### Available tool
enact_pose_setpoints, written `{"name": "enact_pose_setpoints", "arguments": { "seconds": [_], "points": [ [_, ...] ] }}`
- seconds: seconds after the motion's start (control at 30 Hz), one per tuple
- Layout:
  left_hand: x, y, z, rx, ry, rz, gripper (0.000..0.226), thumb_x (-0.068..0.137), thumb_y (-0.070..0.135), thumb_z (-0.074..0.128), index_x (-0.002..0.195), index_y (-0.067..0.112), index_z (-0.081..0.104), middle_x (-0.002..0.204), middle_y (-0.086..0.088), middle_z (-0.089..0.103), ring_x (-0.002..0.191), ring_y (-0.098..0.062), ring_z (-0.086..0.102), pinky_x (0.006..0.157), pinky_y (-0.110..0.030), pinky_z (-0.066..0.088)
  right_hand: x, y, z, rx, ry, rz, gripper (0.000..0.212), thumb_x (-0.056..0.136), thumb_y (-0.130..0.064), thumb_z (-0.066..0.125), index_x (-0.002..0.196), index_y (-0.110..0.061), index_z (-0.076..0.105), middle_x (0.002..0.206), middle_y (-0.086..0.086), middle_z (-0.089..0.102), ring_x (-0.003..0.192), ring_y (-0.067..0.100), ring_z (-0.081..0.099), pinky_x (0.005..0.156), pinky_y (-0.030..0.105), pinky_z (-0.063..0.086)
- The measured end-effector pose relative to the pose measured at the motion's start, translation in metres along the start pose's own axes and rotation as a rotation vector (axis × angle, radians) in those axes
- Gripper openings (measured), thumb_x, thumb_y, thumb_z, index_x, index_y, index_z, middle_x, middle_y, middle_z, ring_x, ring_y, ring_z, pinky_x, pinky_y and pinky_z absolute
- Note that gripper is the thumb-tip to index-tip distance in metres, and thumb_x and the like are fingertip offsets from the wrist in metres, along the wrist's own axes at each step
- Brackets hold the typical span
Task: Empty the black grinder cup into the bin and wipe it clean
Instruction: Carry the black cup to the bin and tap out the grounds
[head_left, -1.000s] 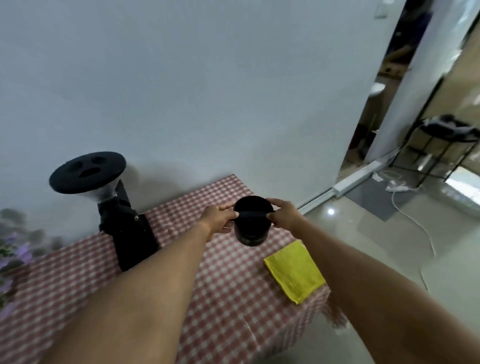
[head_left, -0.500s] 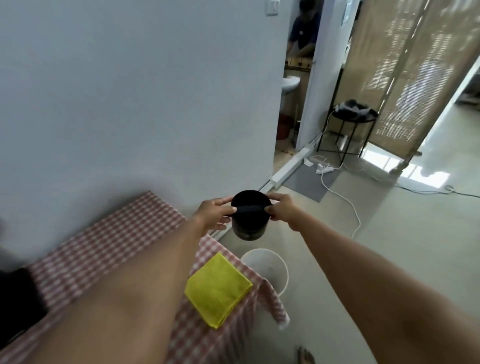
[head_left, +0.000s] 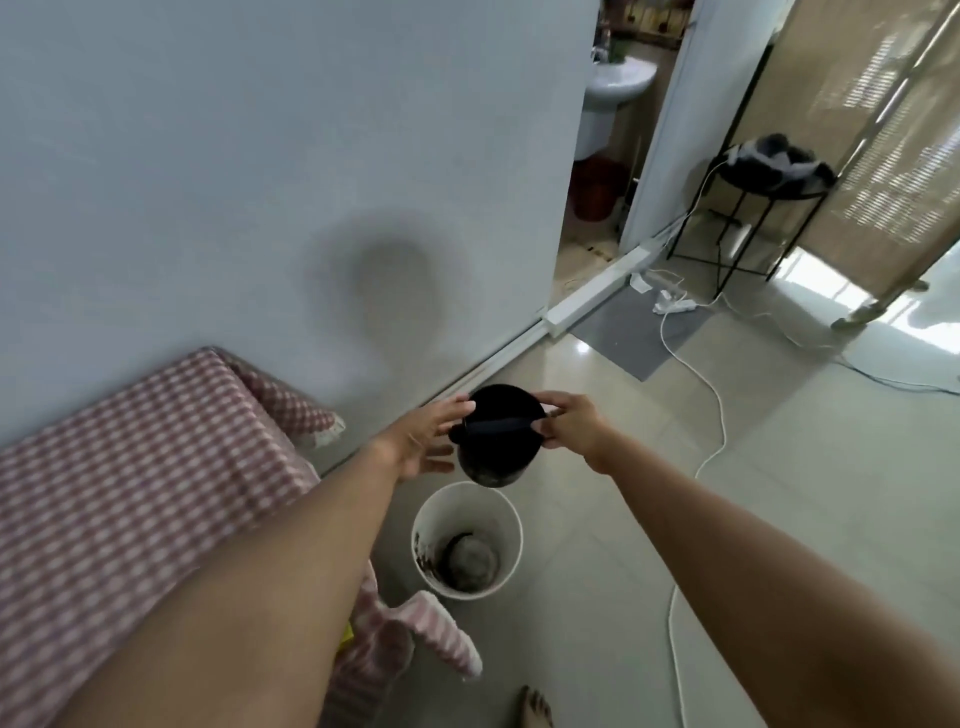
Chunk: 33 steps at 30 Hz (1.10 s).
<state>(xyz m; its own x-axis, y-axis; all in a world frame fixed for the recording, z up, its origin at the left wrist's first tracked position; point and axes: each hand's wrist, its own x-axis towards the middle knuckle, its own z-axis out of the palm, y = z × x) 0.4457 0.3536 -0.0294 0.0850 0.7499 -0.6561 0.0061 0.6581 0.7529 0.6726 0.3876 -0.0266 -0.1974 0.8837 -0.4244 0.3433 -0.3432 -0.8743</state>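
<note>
The black grinder cup (head_left: 498, 441), round with a bar across its mouth, hangs in the air beyond the table's edge. My right hand (head_left: 571, 434) pinches its right rim and the bar's end. My left hand (head_left: 421, 441) rests against its left side with the fingers spread. The cup sits upright, slightly tilted toward me, just above and behind the white bin (head_left: 511, 525) on the floor. Dark grounds and a grey lump lie in the bin's bottom. Only a yellow sliver of the cloth (head_left: 347, 635) shows beside my left forearm.
A table with a pink checked tablecloth (head_left: 130, 467) is at the left against the white wall. A white cable (head_left: 719, 415) runs across the tiled floor to a power strip. A black side table (head_left: 769, 202) stands by bamboo blinds. My bare toes (head_left: 535, 709) show at the bottom.
My view has swung right and down, off the table. The cup has travelled from over the tablecloth to above the bin, still between both hands. The grinder has left the view.
</note>
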Motion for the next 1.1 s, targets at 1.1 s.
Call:
{"name": "enact_pose_setpoints", "arguments": {
  "seconds": [1.1],
  "points": [
    [0.311, -0.24, -0.032, -0.165, 0.128, -0.316, 0.057, 0.085, 0.015, 0.075, 0.136, 0.032, 0.056, 0.13, -0.008, 0.061, 0.114, -0.03, 0.062, 0.074, -0.04, 0.062, 0.269, 0.309, 0.091, 0.147, -0.115, 0.302, 0.04, 0.087, 0.014, 0.053, 0.117, -0.007, 0.068, 0.092, 0.005, 0.07, 0.08, 0.017, 0.067, 0.075, 0.026, 0.059]
  ]
}}
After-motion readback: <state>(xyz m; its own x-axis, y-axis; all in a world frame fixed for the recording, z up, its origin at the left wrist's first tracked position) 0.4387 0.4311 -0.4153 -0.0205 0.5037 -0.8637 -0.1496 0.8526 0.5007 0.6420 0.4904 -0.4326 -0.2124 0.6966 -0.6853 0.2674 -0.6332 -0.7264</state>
